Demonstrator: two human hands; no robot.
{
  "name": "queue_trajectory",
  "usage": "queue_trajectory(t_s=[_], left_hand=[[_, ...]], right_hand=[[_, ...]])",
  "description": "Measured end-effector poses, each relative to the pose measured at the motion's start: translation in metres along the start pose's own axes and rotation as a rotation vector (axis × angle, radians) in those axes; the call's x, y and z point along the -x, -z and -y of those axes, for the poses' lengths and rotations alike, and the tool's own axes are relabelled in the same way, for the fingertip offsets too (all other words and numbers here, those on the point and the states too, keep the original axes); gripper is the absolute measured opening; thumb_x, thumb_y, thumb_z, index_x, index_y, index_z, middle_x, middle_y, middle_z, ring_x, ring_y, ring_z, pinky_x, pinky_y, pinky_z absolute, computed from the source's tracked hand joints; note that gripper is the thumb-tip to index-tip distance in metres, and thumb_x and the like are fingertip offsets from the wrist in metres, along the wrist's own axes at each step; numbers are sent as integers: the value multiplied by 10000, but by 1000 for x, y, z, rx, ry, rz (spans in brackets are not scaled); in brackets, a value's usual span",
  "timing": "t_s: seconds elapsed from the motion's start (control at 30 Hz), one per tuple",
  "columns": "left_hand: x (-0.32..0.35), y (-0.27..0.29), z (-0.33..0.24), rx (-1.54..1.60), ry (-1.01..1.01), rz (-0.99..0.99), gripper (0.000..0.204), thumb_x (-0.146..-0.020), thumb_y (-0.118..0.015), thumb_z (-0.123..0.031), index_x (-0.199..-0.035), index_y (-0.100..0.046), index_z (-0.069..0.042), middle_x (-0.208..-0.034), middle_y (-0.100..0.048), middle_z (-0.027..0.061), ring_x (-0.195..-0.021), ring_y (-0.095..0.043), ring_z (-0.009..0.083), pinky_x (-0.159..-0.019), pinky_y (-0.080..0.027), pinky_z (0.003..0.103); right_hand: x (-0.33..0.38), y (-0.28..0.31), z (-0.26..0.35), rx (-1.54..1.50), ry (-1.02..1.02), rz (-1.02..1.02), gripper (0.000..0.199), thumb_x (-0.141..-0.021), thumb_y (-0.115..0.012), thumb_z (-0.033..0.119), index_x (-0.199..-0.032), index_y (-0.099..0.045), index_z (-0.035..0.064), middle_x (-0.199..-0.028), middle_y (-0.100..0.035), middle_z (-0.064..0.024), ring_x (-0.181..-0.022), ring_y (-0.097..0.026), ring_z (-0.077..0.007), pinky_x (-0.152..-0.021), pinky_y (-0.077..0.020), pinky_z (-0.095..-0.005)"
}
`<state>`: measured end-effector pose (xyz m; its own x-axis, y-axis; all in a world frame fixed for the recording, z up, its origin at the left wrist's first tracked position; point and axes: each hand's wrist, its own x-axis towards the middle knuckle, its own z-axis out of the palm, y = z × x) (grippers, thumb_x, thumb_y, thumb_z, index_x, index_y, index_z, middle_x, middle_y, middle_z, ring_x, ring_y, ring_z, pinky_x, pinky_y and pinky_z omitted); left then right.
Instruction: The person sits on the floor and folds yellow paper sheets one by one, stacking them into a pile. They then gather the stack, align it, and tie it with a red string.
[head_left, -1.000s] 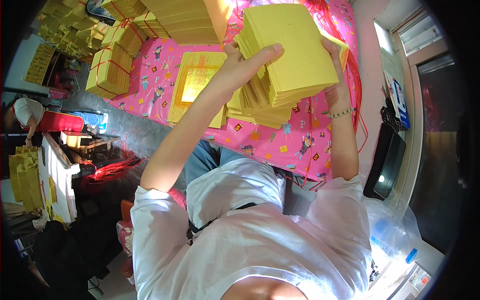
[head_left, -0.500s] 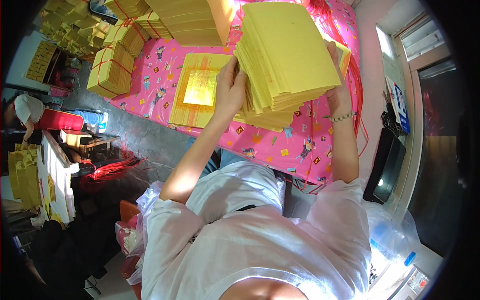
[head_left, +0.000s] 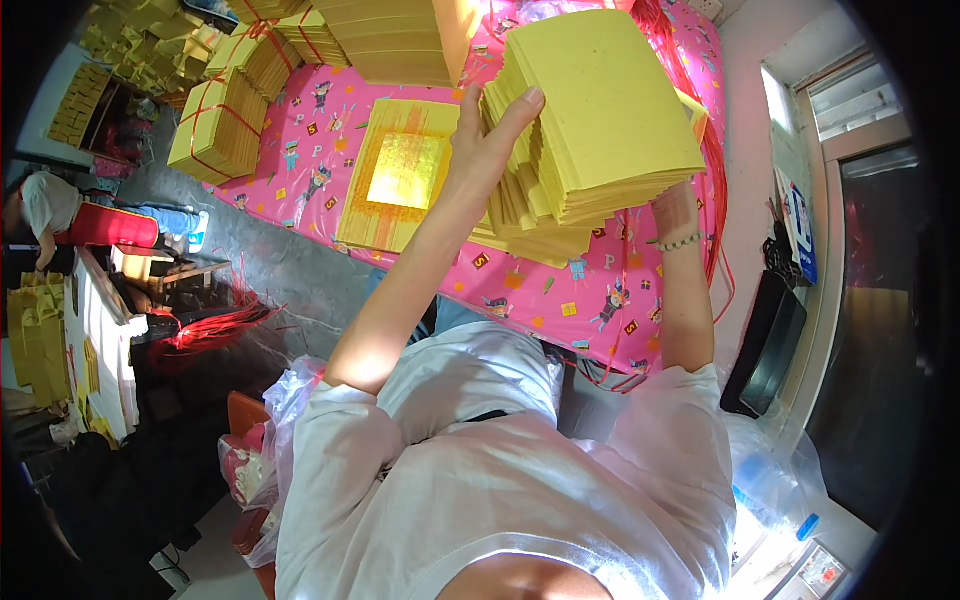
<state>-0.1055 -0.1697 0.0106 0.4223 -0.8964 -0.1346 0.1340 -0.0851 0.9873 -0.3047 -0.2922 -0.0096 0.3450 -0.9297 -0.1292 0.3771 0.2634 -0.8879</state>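
Observation:
A thick stack of yellow paper (head_left: 610, 110) is held up, tilted, over the table, its sheets slightly fanned along the left side. My left hand (head_left: 484, 145) grips that left side, its thumb resting on the paper and the other fingers partly hidden. Under the right lower edge is my right hand (head_left: 678, 212), with a bead bracelet at its wrist; its fingers are behind the stack and the hand is slightly blurred. Beside my left forearm lies a pile of yellow sheets (head_left: 352, 215), the top one bearing a shiny gold square (head_left: 405, 170). More yellow sheets lie beneath the held stack.
The pink patterned tablecloth (head_left: 300, 200) covers the table. Tied yellow bundles (head_left: 215, 130) and a tall paper stack (head_left: 395, 45) stand at its far left. Red strings (head_left: 713, 190) hang at the right, near a window. At the left, another person (head_left: 50, 205) bends over.
The held stack has shifted slightly right and lower. My left thumb has come up onto the paper's left side. My right hand has slid lower, its fingers now out of sight behind the stack.

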Motion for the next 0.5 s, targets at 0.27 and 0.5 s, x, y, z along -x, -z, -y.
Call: queue_trajectory(t_s=[0.27,0.5], left_hand=[[-25,2,35,12,-104,10,852,-938,-305,-599,-1465,-159,54,-1504,-224,254,-1408,-134,388,-1143,-118,433],[-34,6,52,-176,-157,-49,774,-972,-163,-585,-1490,-161,-9,-1504,-255,220,-1366,-204,377,-1108,-99,480]], right_hand=[[-1,6,-10,-15,8,-3,578,-879,-591,502,-1250,-540,61,-1171,-592,-62,-1048,-583,-139,-858,-501,-298],[-6,11,-17,-20,13,-6,567,-881,-592,484,-1253,-536,60,-1178,-588,-63,-1054,-580,-142,-863,-499,-300]])
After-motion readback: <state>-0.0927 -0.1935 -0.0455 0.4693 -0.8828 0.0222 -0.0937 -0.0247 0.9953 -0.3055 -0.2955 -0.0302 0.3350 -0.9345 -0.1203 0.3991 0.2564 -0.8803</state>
